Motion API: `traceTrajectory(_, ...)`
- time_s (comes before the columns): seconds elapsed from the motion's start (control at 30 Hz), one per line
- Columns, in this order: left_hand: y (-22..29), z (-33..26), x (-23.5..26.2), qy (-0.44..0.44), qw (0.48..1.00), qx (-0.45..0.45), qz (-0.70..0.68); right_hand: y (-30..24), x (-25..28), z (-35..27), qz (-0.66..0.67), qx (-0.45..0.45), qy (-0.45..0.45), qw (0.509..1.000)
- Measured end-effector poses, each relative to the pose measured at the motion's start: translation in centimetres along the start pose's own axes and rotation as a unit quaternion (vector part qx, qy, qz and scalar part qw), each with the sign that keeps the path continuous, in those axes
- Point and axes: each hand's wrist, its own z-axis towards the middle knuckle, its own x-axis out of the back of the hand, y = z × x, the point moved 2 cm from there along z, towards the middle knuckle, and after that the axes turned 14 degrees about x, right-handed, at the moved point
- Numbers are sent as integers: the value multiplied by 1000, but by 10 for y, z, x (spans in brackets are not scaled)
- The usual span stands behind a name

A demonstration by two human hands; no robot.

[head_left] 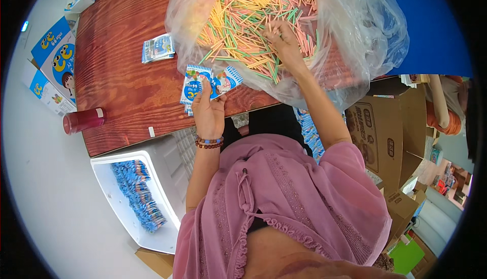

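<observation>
Small blue-and-white packets (pixel 195 84) are held in my left hand (pixel 208 109), its thumb pressed across them near the table's front edge. One packet (pixel 227 80) fans out to the right of the others. My right hand (pixel 282 38) reaches over a pile of thin pink, yellow and green sticks (pixel 236 23), fingers bent and drawn together among them. Whatever lies between those fingertips is too small to make out. The sticks rest on a large clear plastic bag (pixel 350 20) spread open on the red-brown wooden table (pixel 122 86). Left of the bag lies a short stack of similar packets (pixel 158 48).
A white bin (pixel 101 177) with rows of blue packets stands below the table's left corner. On that side are a red cylindrical container (pixel 83 121) and blue printed cartons (pixel 56 58). Cardboard boxes (pixel 378 137) stand to my right, with another person's arm (pixel 439 99) beyond.
</observation>
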Motion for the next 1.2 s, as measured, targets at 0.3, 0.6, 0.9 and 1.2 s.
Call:
traceTrajectory(0.3, -2, 2, -4, 1, 1000, -4, 2, 4, 2, -7, -143, -47, -131, 980)
traceTrajectory(0.6, -10, 26, -24, -117, 991, 24, -62, -60, -27, 11, 364, -40, 110, 924)
traceTrajectory(0.9, -19, 27, -39, -103, 992, 21, -65, -89, -66, -4, 419, 49, 133, 897)
traceTrajectory(1.2, -16, 22, -46, -112, 989, 25, -90, -89, -79, -17, 331, 45, 118, 935)
